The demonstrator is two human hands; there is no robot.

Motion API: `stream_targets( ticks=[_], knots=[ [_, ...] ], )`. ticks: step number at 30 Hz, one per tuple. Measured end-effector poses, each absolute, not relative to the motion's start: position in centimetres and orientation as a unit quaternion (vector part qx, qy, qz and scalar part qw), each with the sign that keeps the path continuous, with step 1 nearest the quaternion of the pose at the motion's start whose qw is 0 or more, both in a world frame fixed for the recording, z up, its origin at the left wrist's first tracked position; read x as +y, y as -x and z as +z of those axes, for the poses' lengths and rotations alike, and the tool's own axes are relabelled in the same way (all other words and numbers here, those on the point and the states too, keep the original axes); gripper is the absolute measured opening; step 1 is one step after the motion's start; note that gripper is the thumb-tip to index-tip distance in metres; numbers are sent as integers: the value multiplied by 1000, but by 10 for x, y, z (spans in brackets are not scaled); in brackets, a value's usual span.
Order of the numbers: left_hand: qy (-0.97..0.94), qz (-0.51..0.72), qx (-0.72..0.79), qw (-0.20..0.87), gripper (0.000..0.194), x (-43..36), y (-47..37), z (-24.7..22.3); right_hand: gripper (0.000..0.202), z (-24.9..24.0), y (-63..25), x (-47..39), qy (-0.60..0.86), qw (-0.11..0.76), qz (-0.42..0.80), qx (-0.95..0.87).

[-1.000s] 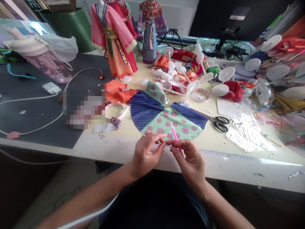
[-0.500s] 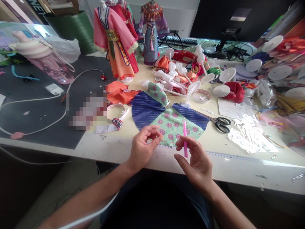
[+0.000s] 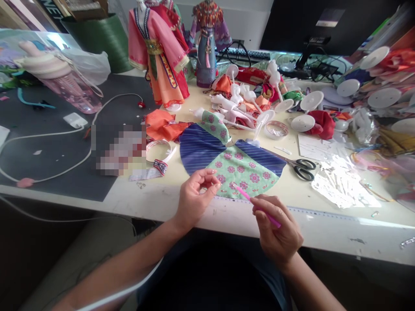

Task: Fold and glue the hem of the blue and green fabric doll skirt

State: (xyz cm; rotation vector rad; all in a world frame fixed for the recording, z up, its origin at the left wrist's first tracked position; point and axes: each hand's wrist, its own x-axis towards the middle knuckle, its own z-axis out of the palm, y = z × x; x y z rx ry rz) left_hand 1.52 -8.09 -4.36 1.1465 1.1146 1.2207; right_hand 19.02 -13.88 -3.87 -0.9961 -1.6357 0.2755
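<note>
My right hand (image 3: 279, 229) grips a slim pink pen-like tool (image 3: 246, 194) with a pale tip, which points up and left over the cloth. Thumb and fingertips of my left hand (image 3: 196, 196) are pinched together; whatever they may hold is too small to make out. Just beyond both hands lies a rounded piece of cloth, a green flowered panel (image 3: 240, 166) between two navy striped panels (image 3: 201, 149). One green flap (image 3: 214, 125) is folded at the top. A ruler (image 3: 303, 211) runs along the table edge below the cloth.
Black-handled scissors (image 3: 304, 168) lie right of the cloth, near a shiny plastic packet (image 3: 340, 181). Tape rolls (image 3: 158, 151), orange cloth (image 3: 164, 125) and white doll stands (image 3: 301, 123) crowd around. Dressed doll forms (image 3: 158, 56) stand behind. A bottle (image 3: 65, 80) and white cable (image 3: 45, 136) are left.
My right hand has moved right and a little down and closed around the pink tool, which has swung from upright to tilted left. My left hand stays pinched in nearly the same place.
</note>
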Motion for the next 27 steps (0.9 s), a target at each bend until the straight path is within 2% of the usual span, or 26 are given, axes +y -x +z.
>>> stream_targets(
  ticks=[27],
  knots=[
    [-495,502,471,530,27,-82,-15,-41,33,-38,-183,-140,433,556,122,-699]
  ],
)
